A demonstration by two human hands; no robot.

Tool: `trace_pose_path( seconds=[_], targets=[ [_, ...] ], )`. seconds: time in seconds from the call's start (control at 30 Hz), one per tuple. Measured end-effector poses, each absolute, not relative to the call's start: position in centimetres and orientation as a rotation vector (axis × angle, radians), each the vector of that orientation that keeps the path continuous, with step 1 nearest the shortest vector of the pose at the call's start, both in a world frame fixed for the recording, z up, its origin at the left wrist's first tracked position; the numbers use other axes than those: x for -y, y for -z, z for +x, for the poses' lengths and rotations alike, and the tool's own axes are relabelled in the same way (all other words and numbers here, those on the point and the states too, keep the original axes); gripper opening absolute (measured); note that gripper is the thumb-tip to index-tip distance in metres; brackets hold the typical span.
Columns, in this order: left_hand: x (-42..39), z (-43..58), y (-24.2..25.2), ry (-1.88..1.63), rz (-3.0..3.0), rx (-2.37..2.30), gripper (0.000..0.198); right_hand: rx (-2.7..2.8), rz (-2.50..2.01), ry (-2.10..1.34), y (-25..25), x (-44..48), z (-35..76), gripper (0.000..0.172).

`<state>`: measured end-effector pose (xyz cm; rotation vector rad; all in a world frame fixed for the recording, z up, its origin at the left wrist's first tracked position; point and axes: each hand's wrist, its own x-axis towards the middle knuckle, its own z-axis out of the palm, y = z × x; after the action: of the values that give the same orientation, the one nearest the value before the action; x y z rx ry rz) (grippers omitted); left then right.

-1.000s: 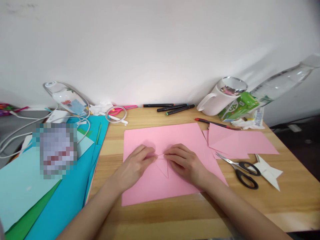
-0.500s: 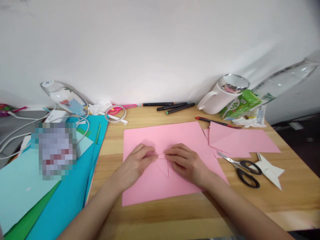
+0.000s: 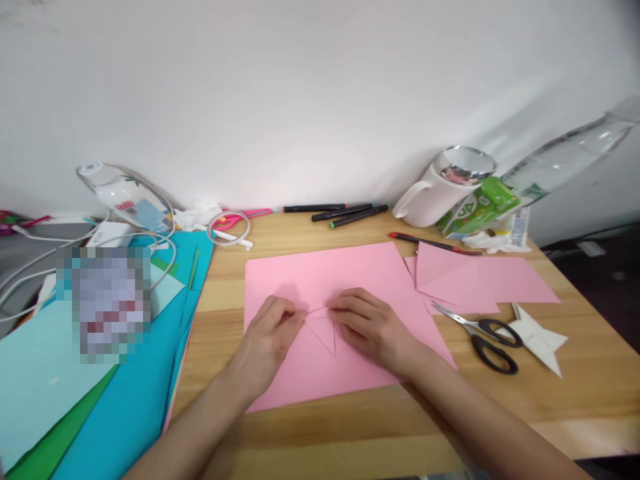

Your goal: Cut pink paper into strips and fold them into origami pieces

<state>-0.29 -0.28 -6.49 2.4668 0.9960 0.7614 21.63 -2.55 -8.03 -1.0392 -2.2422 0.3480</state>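
Your left hand (image 3: 270,337): fingertips (image 3: 298,319) pinched together on the left corner of the folded pink triangle (image 3: 324,331). Your right hand (image 3: 373,325): fingers flat, gripping nothing, pressing its right edge. Triangle lies mid pink sheet (image 3: 360,267) on the wooden table (image 3: 223,313); scissors (image 3: 483,337) off right.

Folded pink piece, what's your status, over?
Left hand pinching corner of folded pink piece. Right hand pressing on it, grip unclear. Piece lies on big pink sheet. Scissors off right, apart.
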Motion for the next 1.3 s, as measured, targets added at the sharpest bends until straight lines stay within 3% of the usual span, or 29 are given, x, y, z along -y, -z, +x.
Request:
trace_pose_path(
  seconds=[0.47, 0.9, 1.3],
  targets=[
    [-0.2, -0.7, 6.3, -0.445, 2.678, -0.963, 0.021, 2.222, -1.041, -0.359, 7.9, 2.5, 21.5, 0.018],
    [1.3, 1.5, 5.7, -0.527, 2.579, -0.967, 0.028, 2.182, -1.046, -0.366, 8.3, 2.4, 21.4, 0.025],
    [1.7, 1.1, 6.3, -0.428, 3.136, -0.720, 0.036, 2.054, -1.040, -0.475, 7.9, 2.6, 22.1, 0.027]
  ],
)
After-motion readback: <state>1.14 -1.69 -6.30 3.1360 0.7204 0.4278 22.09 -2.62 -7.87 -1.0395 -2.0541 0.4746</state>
